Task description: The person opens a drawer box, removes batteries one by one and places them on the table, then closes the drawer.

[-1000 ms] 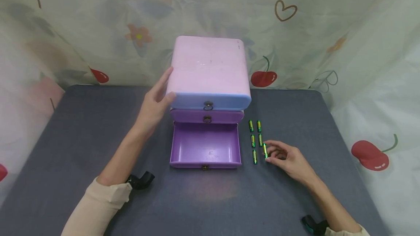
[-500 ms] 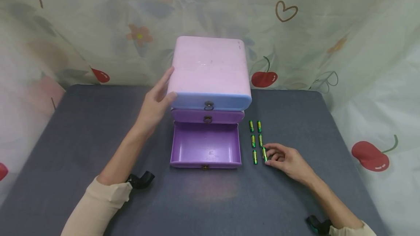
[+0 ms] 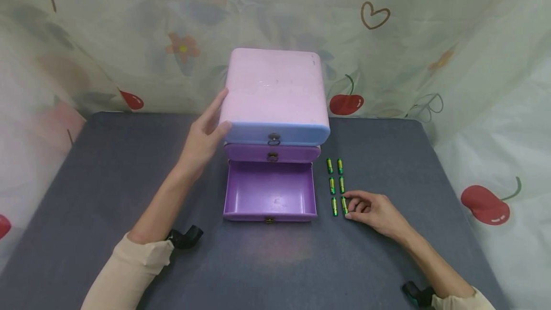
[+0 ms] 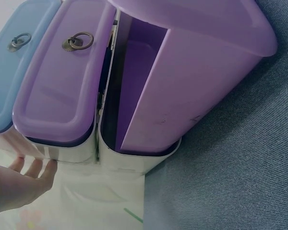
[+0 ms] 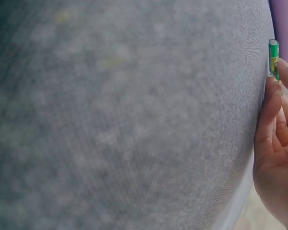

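Observation:
In the head view, my left hand [image 3: 201,140] rests on the left side of a small drawer cabinet [image 3: 275,87] with a pink top. Its thumb touches the front corner, and its fingers lie fairly straight along the side. The bottom purple drawer [image 3: 270,216] stands pulled out, with nothing seen inside. Right of the cabinet, my right hand [image 3: 379,212] pinches a green and yellow battery [image 3: 344,205] between thumb and index finger, low at the table. This battery lines up with several others [image 3: 332,185] in two short columns. In the right wrist view, the fingers partly hide the batteries.
A blue drawer [image 3: 249,134] and a purple drawer [image 3: 249,152], each with a ring pull, sit above the pulled-out one. The grey-covered table [image 3: 275,271] ends at a printed curtain [image 3: 275,8] behind and on both sides.
My right hand has moved slightly left and toward me, bringing the battery down into the near end of the right column. The left hand and cabinet have stayed in place.

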A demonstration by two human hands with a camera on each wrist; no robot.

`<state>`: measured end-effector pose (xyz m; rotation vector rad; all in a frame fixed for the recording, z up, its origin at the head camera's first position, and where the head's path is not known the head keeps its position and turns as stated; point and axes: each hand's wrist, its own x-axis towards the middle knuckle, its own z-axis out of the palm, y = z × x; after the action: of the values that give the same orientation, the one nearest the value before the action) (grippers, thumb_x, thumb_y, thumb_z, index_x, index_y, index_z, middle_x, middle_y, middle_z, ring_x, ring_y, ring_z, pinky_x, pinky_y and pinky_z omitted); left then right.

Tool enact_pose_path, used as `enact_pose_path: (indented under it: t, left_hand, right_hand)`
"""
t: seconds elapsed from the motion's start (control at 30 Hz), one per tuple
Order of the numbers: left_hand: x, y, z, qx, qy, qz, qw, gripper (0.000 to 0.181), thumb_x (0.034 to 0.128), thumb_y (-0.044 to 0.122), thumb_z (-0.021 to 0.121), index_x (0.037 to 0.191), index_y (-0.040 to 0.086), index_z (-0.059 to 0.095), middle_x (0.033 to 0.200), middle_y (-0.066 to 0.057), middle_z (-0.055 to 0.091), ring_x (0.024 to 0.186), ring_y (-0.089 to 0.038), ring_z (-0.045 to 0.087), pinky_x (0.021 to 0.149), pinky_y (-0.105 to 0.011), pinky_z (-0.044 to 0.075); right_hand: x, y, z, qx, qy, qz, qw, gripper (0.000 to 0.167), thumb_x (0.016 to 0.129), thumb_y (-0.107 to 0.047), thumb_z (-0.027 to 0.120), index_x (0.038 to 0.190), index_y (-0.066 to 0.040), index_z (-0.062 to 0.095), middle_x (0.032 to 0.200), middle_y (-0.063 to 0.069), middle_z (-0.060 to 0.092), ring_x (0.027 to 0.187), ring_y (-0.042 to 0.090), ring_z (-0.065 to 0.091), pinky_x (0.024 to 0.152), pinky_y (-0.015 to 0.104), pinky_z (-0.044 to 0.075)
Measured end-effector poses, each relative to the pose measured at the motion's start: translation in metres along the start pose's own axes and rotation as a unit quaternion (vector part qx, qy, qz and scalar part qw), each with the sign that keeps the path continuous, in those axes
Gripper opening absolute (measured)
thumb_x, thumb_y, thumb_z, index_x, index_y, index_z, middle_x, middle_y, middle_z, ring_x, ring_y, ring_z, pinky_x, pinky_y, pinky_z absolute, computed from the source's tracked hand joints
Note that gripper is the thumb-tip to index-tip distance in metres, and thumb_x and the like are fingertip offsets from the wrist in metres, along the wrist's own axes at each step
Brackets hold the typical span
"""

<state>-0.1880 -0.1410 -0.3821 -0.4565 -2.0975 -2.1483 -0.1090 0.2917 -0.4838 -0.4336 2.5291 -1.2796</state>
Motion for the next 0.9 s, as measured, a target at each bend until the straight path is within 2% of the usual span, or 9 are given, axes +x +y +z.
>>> enact_pose_path:
  t: [0.3, 0.5, 0.7, 0.9]
  left_hand:
    - [0.0004, -0.0004, 0.0001, 0.001, 0.001, 0.005, 1.0000, 0.064, 0.0975, 0.022, 0.065, 0.154, 0.024, 0.037, 0.161, 0.003, 0.030, 0.148, -0.017, 0.027, 0.120, -0.035, 0.021]
    - [-0.0008, -0.0020, -0.0002, 0.005, 0.002, 0.010, 0.9999, 0.063, 0.0976, 0.025, 0.065, 0.154, 0.024, 0.037, 0.161, 0.004, 0.030, 0.148, -0.014, 0.026, 0.119, -0.027, 0.021]
    - [-0.0014, -0.0023, -0.0009, 0.005, 0.002, 0.007, 1.0000, 0.065, 0.0964, 0.029, 0.067, 0.154, 0.025, 0.038, 0.161, 0.005, 0.030, 0.148, -0.014, 0.026, 0.120, -0.030, 0.021]
    - [-0.0011, -0.0015, -0.0007, 0.004, -0.002, 0.002, 1.0000, 0.065, 0.0963, 0.029, 0.067, 0.154, 0.027, 0.037, 0.161, 0.006, 0.030, 0.148, -0.014, 0.026, 0.120, -0.030, 0.021]
  right_hand:
    - [0.0029, -0.0023, 0.0005, -0.044, 0.018, -0.014, 0.9988, 0.041, 0.080, -0.014, 0.084, 0.118, -0.006, 0.068, 0.078, -0.006, 0.067, 0.065, 0.009, 0.063, 0.063, 0.024, 0.052]
    - [0.0036, -0.0012, -0.0003, -0.052, 0.010, -0.022, 0.9984, 0.042, 0.080, -0.013, 0.084, 0.118, -0.007, 0.068, 0.078, -0.007, 0.067, 0.064, 0.008, 0.063, 0.061, 0.024, 0.052]
    - [0.0026, 0.0024, -0.0024, -0.014, -0.007, -0.011, 0.9998, 0.037, 0.086, -0.009, 0.078, 0.121, -0.004, 0.067, 0.080, -0.003, 0.069, 0.067, 0.012, 0.065, 0.062, 0.025, 0.053]
    - [0.0006, 0.0020, -0.0070, 0.034, -0.019, 0.025, 0.9989, 0.034, 0.092, -0.010, 0.071, 0.126, -0.005, 0.064, 0.086, 0.004, 0.070, 0.066, 0.018, 0.066, 0.059, 0.032, 0.056]
